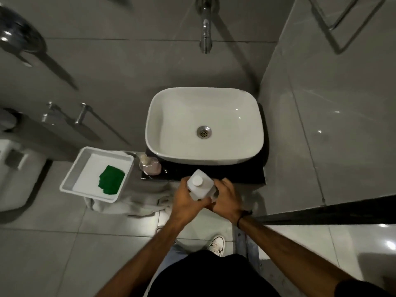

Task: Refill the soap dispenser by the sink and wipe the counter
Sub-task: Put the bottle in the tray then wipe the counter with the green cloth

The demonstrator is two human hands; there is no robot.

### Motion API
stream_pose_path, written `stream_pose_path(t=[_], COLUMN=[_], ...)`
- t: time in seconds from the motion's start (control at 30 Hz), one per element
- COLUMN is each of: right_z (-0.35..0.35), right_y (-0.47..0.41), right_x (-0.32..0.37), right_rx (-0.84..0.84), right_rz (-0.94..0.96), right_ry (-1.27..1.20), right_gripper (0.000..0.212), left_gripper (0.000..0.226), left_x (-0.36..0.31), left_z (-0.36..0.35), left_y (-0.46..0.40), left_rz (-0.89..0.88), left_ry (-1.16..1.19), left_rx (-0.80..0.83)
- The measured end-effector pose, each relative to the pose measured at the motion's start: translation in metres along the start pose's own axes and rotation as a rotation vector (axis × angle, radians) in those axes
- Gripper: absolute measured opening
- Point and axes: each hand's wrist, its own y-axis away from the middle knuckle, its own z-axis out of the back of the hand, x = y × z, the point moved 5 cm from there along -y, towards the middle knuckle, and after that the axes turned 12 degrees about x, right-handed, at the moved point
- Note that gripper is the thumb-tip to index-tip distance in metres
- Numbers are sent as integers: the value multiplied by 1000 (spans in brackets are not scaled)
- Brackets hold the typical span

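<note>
A white plastic bottle (200,185) with a white cap stands upright in front of the black counter (242,171), held in both hands. My left hand (185,199) wraps its left side and my right hand (228,199) grips its right side. A clear pinkish soap dispenser (150,165) sits on the counter's left end, just beside the white basin (204,125). A green cloth (111,179) lies in a white tray (70,179) to the left.
The tray rests on a stand draped with a grey towel (137,200). A chrome tap (206,24) juts from the wall above the basin. A tiled wall closes in on the right. A toilet (12,168) stands far left. My shoes are on the tiled floor below.
</note>
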Motion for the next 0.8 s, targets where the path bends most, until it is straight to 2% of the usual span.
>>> stream_pose_path(t=[0.1, 0.27, 0.43, 0.6, 0.8], right_z=[-21, -67, -108, -138, -178], right_y=[-17, -52, -83, -113, -118], right_x=[31, 67, 91, 105, 90], right_rx=[71, 347, 461, 372, 274], right_rz=[32, 76, 42, -86, -201], right_ry=[25, 208, 410, 429, 500], right_gripper=[64, 113, 128, 131, 136], left_gripper=[64, 69, 75, 70, 69], left_x=[6, 45, 79, 108, 159], left_z=[33, 95, 167, 267, 394], left_y=[5, 20, 29, 17, -37], left_rz=[6, 88, 144, 179, 295], left_ry=[-126, -180, -128, -115, -84], left_rx=[-232, -407, -564, -717, -774])
